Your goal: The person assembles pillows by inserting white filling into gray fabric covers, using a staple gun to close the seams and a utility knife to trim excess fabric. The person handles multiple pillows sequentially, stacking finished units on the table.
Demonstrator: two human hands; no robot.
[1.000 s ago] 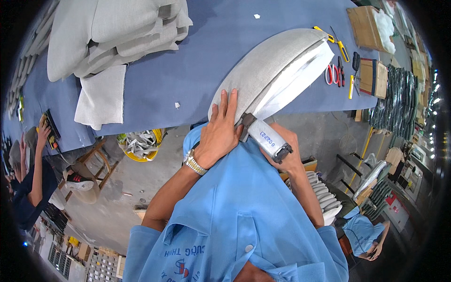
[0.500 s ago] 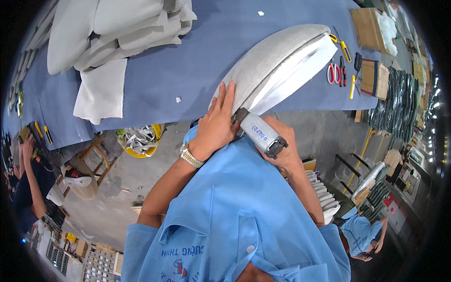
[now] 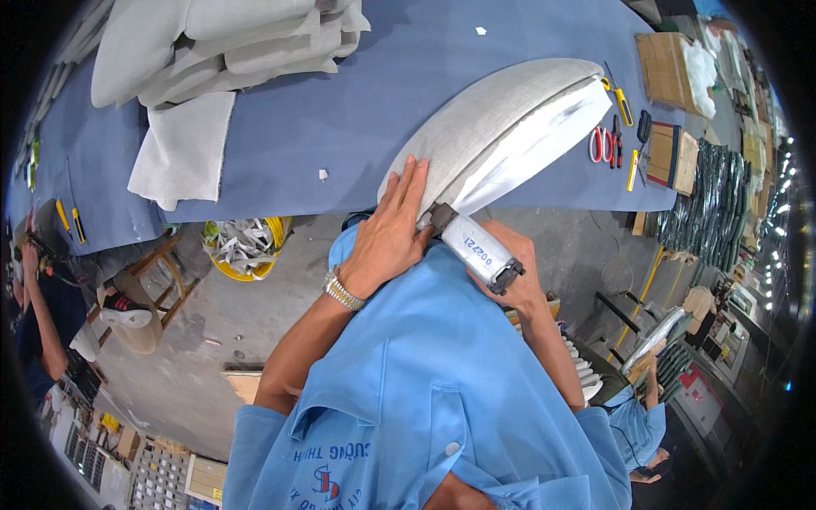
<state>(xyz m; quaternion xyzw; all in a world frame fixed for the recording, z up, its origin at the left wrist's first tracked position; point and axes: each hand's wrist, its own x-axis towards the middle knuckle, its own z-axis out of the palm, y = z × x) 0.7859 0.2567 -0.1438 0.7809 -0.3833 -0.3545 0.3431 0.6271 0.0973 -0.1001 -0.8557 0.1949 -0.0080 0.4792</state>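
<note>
A long grey fabric cushion (image 3: pixel 501 123) with a white inner pad showing along its open side lies on the blue table (image 3: pixel 357 102), its near end hanging over the edge. My left hand (image 3: pixel 393 229) lies flat on that near end, fingers spread. My right hand (image 3: pixel 510 268) grips a silver cylindrical hand tool (image 3: pixel 478 251) whose dark nose touches the cushion's near corner.
A stack of grey cushions and folded fabric (image 3: pixel 212 42) lies at the table's far left. Red scissors (image 3: pixel 602 144), yellow knives and cardboard boxes (image 3: pixel 671 153) sit at the right end. A yellow bin of scraps (image 3: pixel 246 242) stands below. Other people work at left and lower right.
The cushion has shifted slightly up and right in view, and my hands with the tool stayed together at its near corner.
</note>
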